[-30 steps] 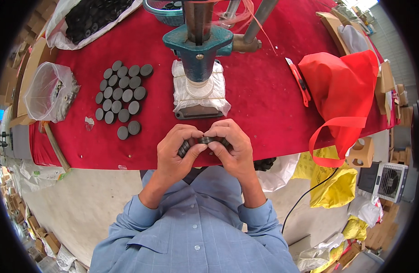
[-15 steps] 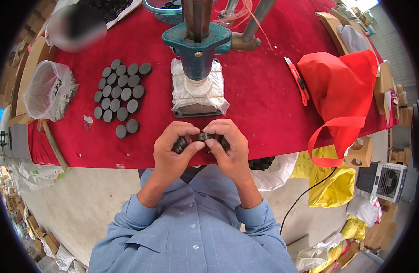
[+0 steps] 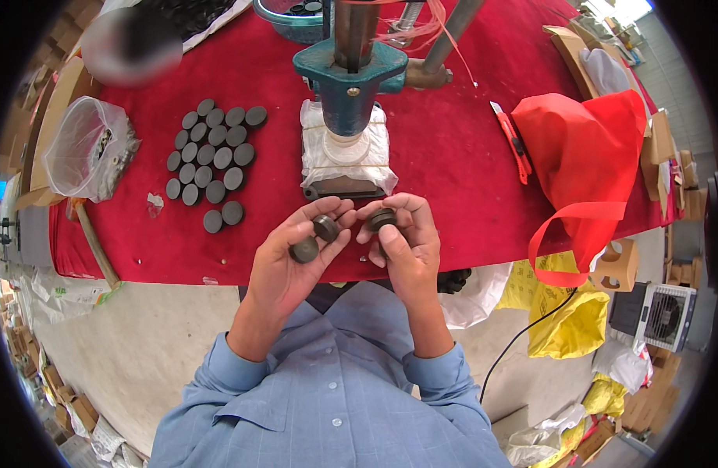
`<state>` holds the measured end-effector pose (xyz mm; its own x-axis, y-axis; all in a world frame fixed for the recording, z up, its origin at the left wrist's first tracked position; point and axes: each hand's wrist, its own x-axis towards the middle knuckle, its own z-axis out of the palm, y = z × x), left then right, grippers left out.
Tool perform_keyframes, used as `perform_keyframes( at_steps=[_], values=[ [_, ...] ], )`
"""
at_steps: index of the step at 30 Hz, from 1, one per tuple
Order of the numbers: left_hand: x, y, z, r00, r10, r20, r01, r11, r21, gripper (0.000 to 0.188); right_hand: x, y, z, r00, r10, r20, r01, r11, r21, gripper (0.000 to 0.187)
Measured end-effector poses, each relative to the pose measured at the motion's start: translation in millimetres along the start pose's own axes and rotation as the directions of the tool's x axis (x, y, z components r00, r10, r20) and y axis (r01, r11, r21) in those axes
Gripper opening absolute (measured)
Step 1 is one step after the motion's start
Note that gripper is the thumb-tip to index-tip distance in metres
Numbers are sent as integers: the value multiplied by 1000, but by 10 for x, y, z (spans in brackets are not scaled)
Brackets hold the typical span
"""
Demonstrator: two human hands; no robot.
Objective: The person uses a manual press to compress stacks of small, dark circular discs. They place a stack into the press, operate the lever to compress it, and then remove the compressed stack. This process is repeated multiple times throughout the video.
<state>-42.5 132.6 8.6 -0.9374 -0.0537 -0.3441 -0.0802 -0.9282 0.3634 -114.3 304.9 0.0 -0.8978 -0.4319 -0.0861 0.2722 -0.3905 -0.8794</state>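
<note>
Bag of clear plastic (image 3: 76, 160) sits at ten o'clock from the left hand, with a wooden handle (image 3: 96, 245) at nine. Loose discs (image 3: 222, 157), dark and squat, cluster on the red bench (image 3: 257, 175) near eleven o'clock.

The left hand (image 3: 285, 265) is palm up, fingers half spread and loosely curled. They steady two discs: the lower disc (image 3: 303, 249) by the thumb, the upper disc (image 3: 325, 228) at one o'clock from it, its face tilted.

The press (image 3: 348, 78) stands past twelve o'clock from the left hand, over a white-wrapped block (image 3: 350, 171) at one o'clock from the left fingers and eleven from the right.

The right disc (image 3: 382, 219) lies at three o'clock from the upper disc, near but apart, its short axis roughly upright. The right hand (image 3: 412, 249) is nearer and pinches it between thumb and fingers; whether more sits behind the thumb I cannot tell.

From there, a red knife (image 3: 512, 144) lies between one and two o'clock, a red bag (image 3: 581, 152) at two.
</note>
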Motion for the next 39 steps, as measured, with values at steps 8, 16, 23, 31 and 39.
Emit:
perform_keyframes(
  at_steps=[8, 16, 23, 31, 39],
  values=[
    [37, -32, -140, 998, -62, 2, 59, 940, -336, 30, -52, 45, 24, 995, -63, 71, 89, 877, -471, 40],
    [41, -22, -169, 998, 41, 55, -43, 999, 34, 17, -88, 38, 140, 987, 153, 52, -151, 988, -33, 37],
    [-46, -52, 42, 957, 271, 101, -272, 723, 635, 26, -57, 57, -33, 935, 295, 199, -355, 801, 482, 32],
    [-1, -16, -3, 999, 45, -7, -42, 969, 243, 26, -90, 156, -42, 910, 278, 308, -399, 387, 831, 33],
    [20, -15, -148, 997, -50, 65, 62, 979, -194, 46, -120, 52, 43, 940, 304, 154, -328, 683, 653, 35]
  ],
)
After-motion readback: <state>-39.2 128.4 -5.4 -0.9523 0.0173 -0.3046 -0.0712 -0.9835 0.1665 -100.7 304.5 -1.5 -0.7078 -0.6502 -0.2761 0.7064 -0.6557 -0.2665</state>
